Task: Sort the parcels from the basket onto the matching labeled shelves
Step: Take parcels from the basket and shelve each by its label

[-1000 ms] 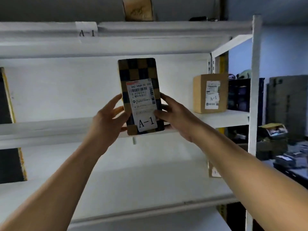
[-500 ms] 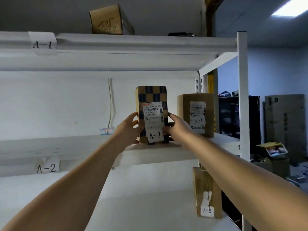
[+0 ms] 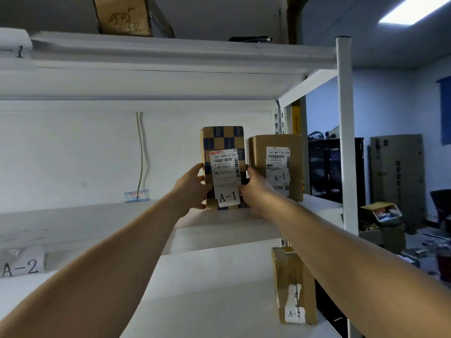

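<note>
My left hand (image 3: 192,189) and right hand (image 3: 256,189) grip the checkered A-1 parcel (image 3: 223,167) by its two sides, upright on the A-1 shelf (image 3: 97,218), near the front edge toward the right end. Just right of it, about touching, stands a plain brown A-1 box (image 3: 275,164). Shelf board left of my parcel is bare to the frame edge. A-2 box (image 3: 292,286) stands on the shelf below, right end.

Both forearms bare, no sleeves; hands (image 3: 195,189) ungloved, no rings visible.
</note>
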